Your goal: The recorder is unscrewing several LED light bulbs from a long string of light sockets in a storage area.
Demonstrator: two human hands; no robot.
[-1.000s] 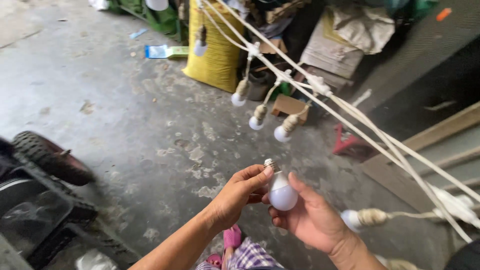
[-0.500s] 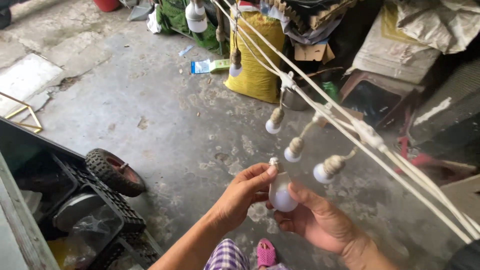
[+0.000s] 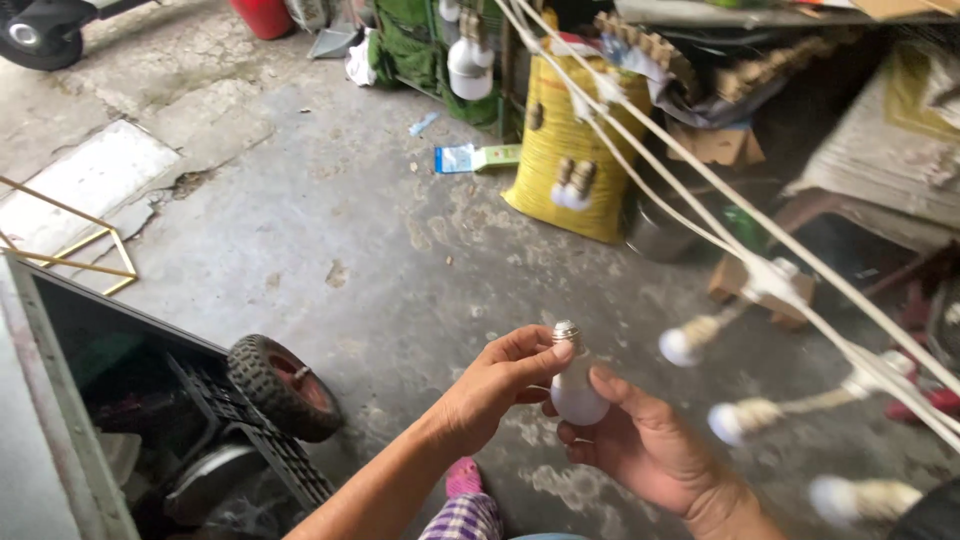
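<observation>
White and smooth, the light bulb (image 3: 578, 395) sits between both hands, with its round end down and its metal screw end (image 3: 566, 331) pointing up and a bit away from the person. The right hand (image 3: 640, 450) cups it from below, thumb pressed on the glass and fingers curled around the back. The left hand (image 3: 492, 385) pinches it just under the metal end, with thumb and fingertips closed on the neck. Both hands touch the bulb, so neither is nearer. Above and to the right of the hands hang pale cords (image 3: 760, 260) with more bulbs in sockets (image 3: 735, 420), close by. To the left, lower down, is a black rubber wheel (image 3: 283, 386). Far beyond the hands stands a yellow sack (image 3: 575, 165) on the grey concrete floor (image 3: 330, 220).
</observation>
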